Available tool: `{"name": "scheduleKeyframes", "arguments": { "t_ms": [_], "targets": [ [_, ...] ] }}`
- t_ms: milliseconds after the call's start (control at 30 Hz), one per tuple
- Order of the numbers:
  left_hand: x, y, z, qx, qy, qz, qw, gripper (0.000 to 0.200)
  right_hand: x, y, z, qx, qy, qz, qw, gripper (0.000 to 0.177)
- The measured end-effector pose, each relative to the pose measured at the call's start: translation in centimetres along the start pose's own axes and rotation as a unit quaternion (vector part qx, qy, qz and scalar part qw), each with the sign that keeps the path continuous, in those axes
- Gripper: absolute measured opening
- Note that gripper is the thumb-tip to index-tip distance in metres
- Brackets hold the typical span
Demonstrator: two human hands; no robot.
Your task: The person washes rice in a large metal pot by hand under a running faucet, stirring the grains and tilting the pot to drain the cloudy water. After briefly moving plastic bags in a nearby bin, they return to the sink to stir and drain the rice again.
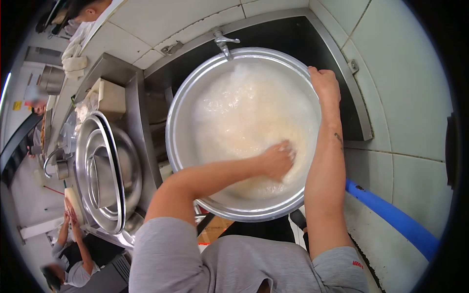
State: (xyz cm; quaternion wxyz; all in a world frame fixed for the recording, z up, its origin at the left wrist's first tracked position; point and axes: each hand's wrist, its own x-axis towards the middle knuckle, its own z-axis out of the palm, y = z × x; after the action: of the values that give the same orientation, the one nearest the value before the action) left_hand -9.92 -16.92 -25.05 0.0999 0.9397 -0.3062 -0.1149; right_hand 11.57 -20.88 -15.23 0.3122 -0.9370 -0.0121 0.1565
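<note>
A large round metal pot [172, 132] fills the middle of the head view, under a tap [224, 44]. Cloudy, whitish liquid [234, 112] with pale, rice-like grains is inside it. From the left, my left hand [279, 161] reaches down into the liquid near the pot's lower right side. Its fingers are blurred and partly under the surface, so I cannot tell how they are held. My right hand [326, 85] grips the pot's rim at the upper right, fingers bent over the edge.
At left, large steel bowls [100, 171] stand beside a beige container [111, 99]. A blue pipe [391, 215] runs along the tiled wall at right. Below left, another person's hands [72, 212] are near a pale long object. A second person is at top left.
</note>
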Motion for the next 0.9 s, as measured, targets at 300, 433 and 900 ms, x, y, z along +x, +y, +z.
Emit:
{"name": "scheduleKeyframes", "arguments": {
  "t_ms": [300, 433, 900],
  "targets": [
    [3.8, -15.6, -4.6, 0.028, -0.046, -0.347, 0.936, 0.043, 2.1, 1.4, 1.4, 0.02, 0.0, -0.013, 1.0, 0.045],
    [-3.0, -20.2, -3.2, -0.017, -0.118, -0.446, 0.887, 0.043, 1.8, 1.5, 1.0, 0.042, -0.019, -0.02, 0.999, 0.045],
    [-12.7, -7.7, 2.4, -0.363, -0.137, -0.469, 0.794, 0.041, 1.7, 0.9, 0.6, 0.023, -0.05, 0.004, 0.998, 0.049]
  ]
}}
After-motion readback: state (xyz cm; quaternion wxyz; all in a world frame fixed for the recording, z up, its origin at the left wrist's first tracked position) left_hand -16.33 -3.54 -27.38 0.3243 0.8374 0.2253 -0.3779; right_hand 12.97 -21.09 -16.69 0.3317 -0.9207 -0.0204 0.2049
